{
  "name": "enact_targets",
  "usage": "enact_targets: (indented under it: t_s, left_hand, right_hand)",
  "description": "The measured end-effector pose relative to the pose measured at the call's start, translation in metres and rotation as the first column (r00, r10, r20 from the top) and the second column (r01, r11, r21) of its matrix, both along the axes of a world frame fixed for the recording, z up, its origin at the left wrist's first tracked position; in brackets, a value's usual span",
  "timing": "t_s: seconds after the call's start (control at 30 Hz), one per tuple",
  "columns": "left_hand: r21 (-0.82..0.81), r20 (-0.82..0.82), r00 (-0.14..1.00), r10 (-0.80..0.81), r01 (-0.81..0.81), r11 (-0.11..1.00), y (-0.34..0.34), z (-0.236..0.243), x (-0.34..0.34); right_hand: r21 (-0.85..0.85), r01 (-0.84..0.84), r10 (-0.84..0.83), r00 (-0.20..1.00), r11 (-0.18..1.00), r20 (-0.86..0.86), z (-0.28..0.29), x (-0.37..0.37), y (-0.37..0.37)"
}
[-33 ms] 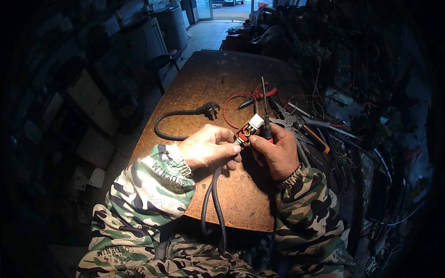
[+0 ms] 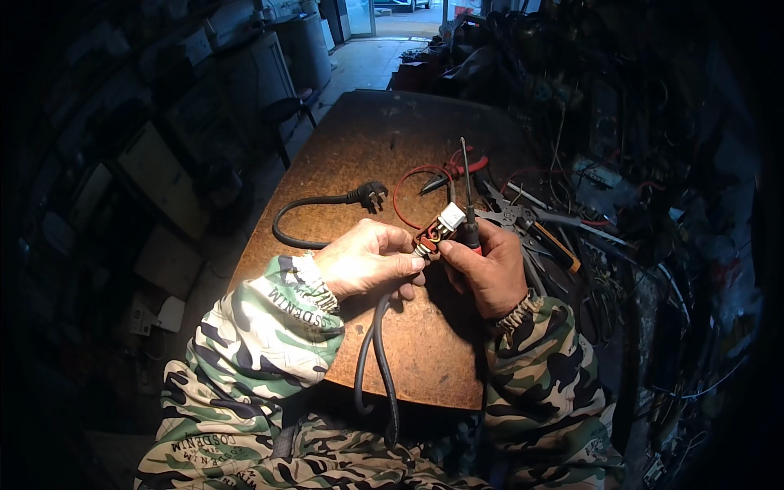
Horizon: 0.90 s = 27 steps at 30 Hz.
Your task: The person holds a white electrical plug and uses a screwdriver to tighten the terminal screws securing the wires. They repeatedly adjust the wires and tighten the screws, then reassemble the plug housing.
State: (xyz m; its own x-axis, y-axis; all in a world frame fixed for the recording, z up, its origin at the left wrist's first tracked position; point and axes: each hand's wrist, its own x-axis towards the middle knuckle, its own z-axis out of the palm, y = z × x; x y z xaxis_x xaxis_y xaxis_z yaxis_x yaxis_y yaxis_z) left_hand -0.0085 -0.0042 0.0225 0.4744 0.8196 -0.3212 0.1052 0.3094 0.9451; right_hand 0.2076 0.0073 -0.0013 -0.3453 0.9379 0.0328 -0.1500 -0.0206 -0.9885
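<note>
My left hand [image 2: 363,261] pinches a small white-ended electrical connector [image 2: 451,216], its open body showing red parts and coloured wires. My right hand [image 2: 492,269] grips a screwdriver [image 2: 469,192] with its long shaft pointing up, and my thumb rests at the connector's side. A black cable [image 2: 378,351] hangs from under my left hand past the table's front edge. A black three-pin plug [image 2: 369,194] on a looped cord lies on the wooden table [image 2: 343,147] beyond my left hand.
Red-handled pliers [image 2: 474,162], a red wire loop, grey tools [image 2: 514,215] and an orange-black handled tool [image 2: 555,245] lie beside my right hand. Dark clutter and tangled cables crowd the right side. A stool [image 2: 284,110], cabinets [image 2: 147,171] and a glass doorway stand beyond the table.
</note>
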Motion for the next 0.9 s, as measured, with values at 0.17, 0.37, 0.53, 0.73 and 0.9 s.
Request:
enact_targets:
  t_s: [0.17,0.37,0.53,0.73,0.9]
  left_hand:
    - [0.069,-0.025,0.999,0.033,-0.032,0.997,-0.001,0.001,0.002]
    - [0.146,-0.083,0.995,0.049,-0.036,0.989,-0.004,0.002,0.001]
    - [0.174,-0.066,0.994,0.091,-0.078,0.982,-0.004,-0.001,0.004]
    - [0.136,-0.121,0.988,0.100,-0.083,0.987,-0.004,0.002,0.005]
    - [0.370,-0.089,0.969,0.230,-0.182,0.911,-0.006,-0.007,0.012]
  right_hand:
    - [0.027,-0.010,0.010,1.000,1.000,0.005,0.001,0.003,0.002]
    - [0.035,-0.026,0.027,0.999,0.999,-0.018,0.003,0.001,0.001]
    - [0.031,-0.030,0.034,0.992,0.999,-0.119,0.003,0.003,0.003]
    - [-0.007,-0.026,0.025,0.992,1.000,-0.124,-0.003,0.006,0.006]
    - [-0.019,0.051,-0.053,0.994,0.999,-0.097,-0.005,0.003,0.005]
